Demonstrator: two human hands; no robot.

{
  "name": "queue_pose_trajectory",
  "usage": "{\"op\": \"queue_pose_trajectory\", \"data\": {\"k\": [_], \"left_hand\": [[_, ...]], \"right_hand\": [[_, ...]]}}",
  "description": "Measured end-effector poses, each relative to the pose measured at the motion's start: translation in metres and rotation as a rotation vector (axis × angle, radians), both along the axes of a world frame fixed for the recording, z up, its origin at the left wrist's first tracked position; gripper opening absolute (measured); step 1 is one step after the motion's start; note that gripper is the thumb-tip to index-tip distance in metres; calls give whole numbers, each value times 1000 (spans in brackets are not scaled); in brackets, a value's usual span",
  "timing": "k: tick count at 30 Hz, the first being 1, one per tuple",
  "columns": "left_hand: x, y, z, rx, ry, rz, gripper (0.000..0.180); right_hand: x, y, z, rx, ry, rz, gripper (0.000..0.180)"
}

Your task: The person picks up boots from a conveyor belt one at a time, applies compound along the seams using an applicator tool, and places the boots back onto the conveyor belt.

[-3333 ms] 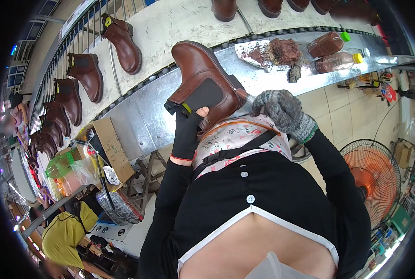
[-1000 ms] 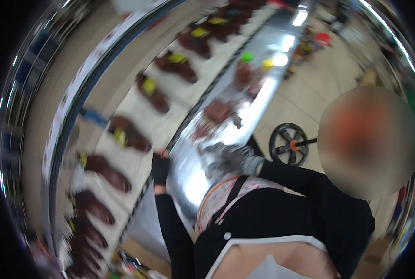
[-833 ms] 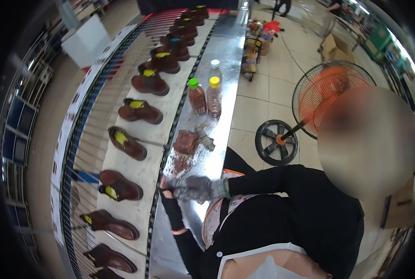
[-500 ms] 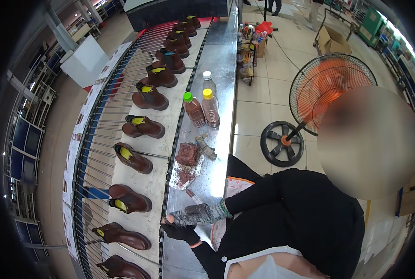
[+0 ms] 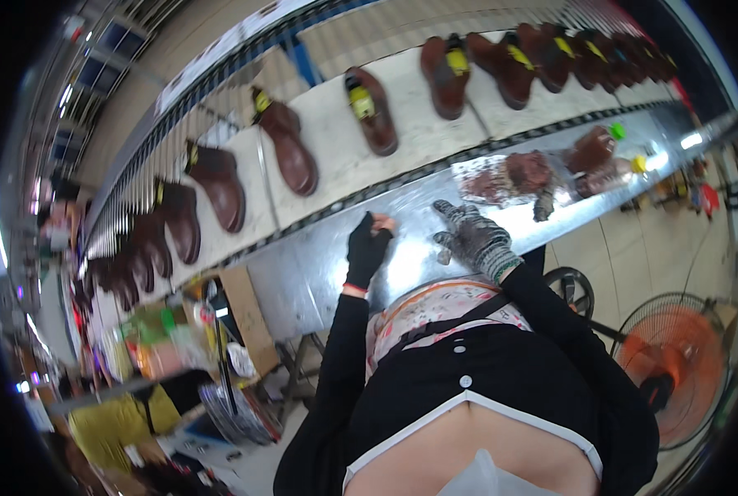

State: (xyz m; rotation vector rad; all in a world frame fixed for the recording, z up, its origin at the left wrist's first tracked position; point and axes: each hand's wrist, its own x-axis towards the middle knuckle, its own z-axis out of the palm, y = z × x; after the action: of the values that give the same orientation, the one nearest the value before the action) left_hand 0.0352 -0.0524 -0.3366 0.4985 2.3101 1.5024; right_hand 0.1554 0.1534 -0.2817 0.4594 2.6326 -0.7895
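My left hand point(image 5: 369, 252), in a black fingerless glove, hovers over the near edge of the metal ledge point(image 5: 295, 285). Its bare fingertips are curled together, and whatever they may hold is hidden. To its right my right hand point(image 5: 472, 236), in a grey knit glove, is over the ledge with fingers and thumb apart. A small pale bit shows by its thumb, too blurred to name. Beyond that hand a reddish-brown crumbly block point(image 5: 530, 172) rests on a crumpled silvery sheet point(image 5: 471, 170), next to a twisted greyish rag point(image 5: 542, 205).
Brown ankle boots point(image 5: 290, 153) with yellow inside line the conveyor point(image 5: 328, 194) beyond the ledge. Two bottles of brownish contents point(image 5: 590, 150) lie toward the far right. An orange fan point(image 5: 671, 368) stands at right; a cardboard box point(image 5: 249, 318) and a person in yellow point(image 5: 125, 426) are at left.
My view has swung round, so the conveyor now runs across the top. My hands, together before, are now apart, and the right hand's fingers have spread.
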Motion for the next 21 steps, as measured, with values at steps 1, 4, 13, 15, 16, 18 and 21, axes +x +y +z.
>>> {"op": "queue_pose_trajectory", "data": {"k": [1,4,13,15,16,18,21], "left_hand": [[8,1,-2,38,-113,9,20],[23,-4,-4,10,-175,18,19],[-92,-32,-20,82,303,469,43],[-141,-20,-6,-135,347,596,62],[-166,-26,-10,-221,398,636,71],[-209,-26,-18,-342,466,685,83],[-244,-18,-23,-393,349,611,89]], "right_hand": [[-6,-1,-3,35,-10,46,65],[-14,-6,-3,40,9,113,60],[31,14,-26,12,706,-29,33],[45,20,-54,-329,800,-615,29],[43,17,-31,-512,689,-744,29],[47,16,-6,-766,642,-961,33],[56,24,-8,-626,708,-916,42]]}}
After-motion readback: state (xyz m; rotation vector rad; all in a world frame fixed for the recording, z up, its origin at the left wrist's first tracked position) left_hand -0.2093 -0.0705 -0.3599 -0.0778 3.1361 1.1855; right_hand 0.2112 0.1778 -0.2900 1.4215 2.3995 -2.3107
